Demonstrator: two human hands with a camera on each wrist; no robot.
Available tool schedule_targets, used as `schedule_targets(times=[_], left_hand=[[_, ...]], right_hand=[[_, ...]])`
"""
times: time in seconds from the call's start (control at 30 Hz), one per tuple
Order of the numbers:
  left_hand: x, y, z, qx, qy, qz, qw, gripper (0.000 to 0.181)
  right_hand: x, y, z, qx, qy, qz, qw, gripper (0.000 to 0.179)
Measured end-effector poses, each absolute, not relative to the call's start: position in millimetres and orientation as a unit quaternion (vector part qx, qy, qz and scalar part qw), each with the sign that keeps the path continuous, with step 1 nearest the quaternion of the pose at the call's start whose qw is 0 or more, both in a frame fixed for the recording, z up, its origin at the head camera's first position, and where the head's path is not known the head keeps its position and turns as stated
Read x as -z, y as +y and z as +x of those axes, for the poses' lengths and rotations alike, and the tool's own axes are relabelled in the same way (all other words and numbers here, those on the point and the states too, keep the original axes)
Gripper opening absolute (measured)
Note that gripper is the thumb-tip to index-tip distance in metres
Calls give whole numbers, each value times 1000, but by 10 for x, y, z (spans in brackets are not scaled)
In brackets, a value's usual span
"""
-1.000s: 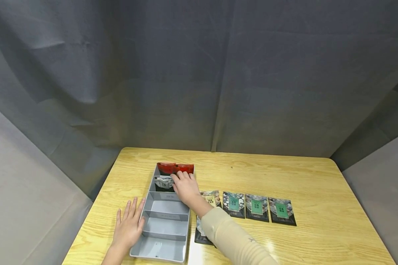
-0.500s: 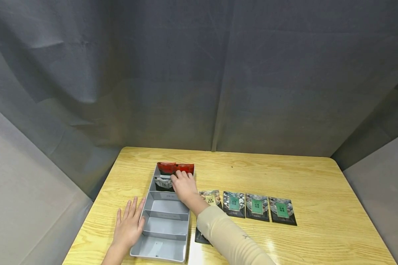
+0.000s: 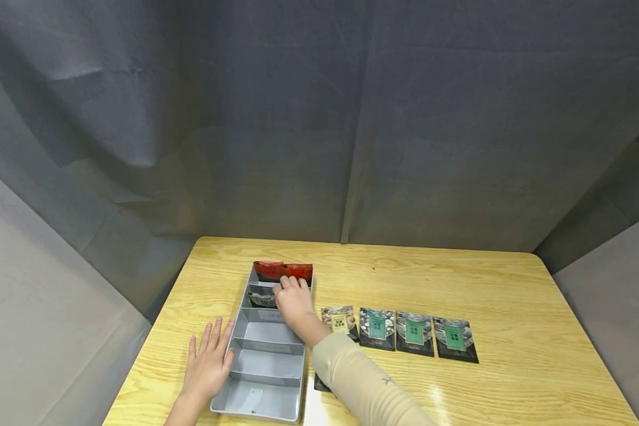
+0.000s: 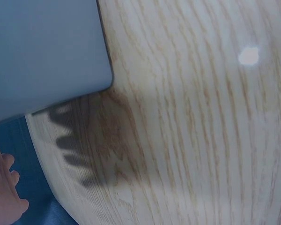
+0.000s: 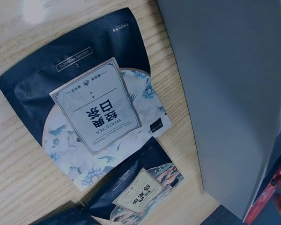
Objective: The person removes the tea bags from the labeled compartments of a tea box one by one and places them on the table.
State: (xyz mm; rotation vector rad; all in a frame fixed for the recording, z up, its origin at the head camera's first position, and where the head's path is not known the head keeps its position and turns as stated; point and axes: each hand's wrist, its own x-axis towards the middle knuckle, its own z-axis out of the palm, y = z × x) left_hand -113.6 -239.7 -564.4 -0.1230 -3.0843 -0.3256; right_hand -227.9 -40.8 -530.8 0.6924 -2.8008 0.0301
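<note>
Sachet (image 3: pixel 262 299), dark with a pale grey band, sits in the grey tray's (image 3: pixel 257 397) second compartment from the back; whether the right hand (image 3: pixel 295 300) there grips it, I can't tell; the left hand (image 3: pixel 206 362) lies straight-fingered alongside.

Box (image 3: pixel 257 400): plain pale grey. In its far end, red packets (image 3: pixel 269 270), darker low down; next slot nearer, dark packet (image 3: pixel 262 300) with greyish-white band. Right of box: yellow-label packet (image 3: pixel 338 323), three green-label packets (image 3: pixel 414 333), black-based, patterned fronts. Beside box: white tea packet (image 5: pixel 98 98), dark top, blue flowers on pale ground. Under box: table (image 3: pixel 522 307), yellow, wavy grain. Behind box: cloth (image 3: pixel 277 118), dark grey.
</note>
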Motion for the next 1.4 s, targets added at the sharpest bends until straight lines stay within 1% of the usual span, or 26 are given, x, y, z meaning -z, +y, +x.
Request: schedule_targets(times=[0.4,0.6,0.73,0.97,1.1,1.4], left_hand=[[5626,-2385,-1132,107,-993,-43,21,52],[5618,-2377,-1125,114,-992,-42,26,52],[5620,-2386,-1121,118,-992,-41,30,52],[5625,-2401,-1125,112,-993,-41,24,53],[5621,-2391,-1129,110,-993,-41,21,53],[5612,-2379,-1123,110,-993,-44,26,53]], right_hand=[[5336,-334,-2273,-33,-959,239,152,15],[5282,-241,-2258,-65,-950,252,172,16],[5218,-158,-2268,-85,-940,264,200,14],[5103,-38,-2282,-142,-907,287,274,10],[5035,50,-2245,-165,-888,299,307,10],[4886,354,-2025,-217,-862,310,337,7]])
